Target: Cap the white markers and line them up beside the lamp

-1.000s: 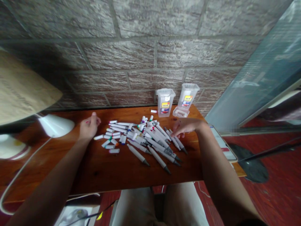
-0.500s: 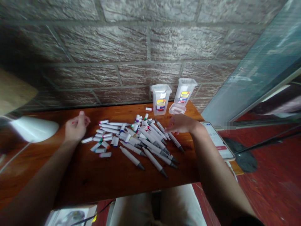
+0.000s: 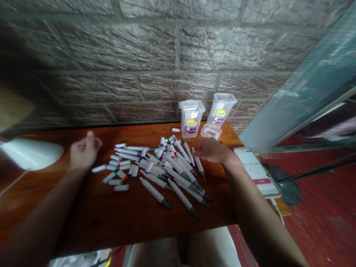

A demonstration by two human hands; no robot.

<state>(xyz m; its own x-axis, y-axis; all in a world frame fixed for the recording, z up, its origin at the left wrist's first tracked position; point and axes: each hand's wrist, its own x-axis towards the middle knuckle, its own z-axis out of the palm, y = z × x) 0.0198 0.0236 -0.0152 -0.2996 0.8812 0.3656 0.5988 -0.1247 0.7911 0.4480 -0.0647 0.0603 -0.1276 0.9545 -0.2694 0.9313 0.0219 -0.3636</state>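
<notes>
My right hand (image 3: pixel 209 150) pinches the upper end of a white marker (image 3: pixel 199 165) with a grey tapered tip, at the right edge of a heap of similar markers (image 3: pixel 180 167). That marker slants down toward me, its tip low. My left hand (image 3: pixel 85 151) rests on the table left of the heap, fingers curled closed and thumb up. Nothing shows in it, and a small red mark is visible on its skin. Short white caps with coloured ends (image 3: pixel 121 174) lie scattered between the left hand and the heap.
Two clear plastic cases (image 3: pixel 191 118) with yellow labels stand at the back by the brick wall; the right one has its lid (image 3: pixel 211 131) hanging open. A lone cap (image 3: pixel 176 130) lies beside them. A phone (image 3: pixel 258 172) is at the right edge, a white lamp (image 3: pixel 33 154) at left.
The marker at my right hand has swung to a steeper angle, its tip moving left. My right hand has shifted slightly left. The left hand stays curled; the whole view has shifted a little.
</notes>
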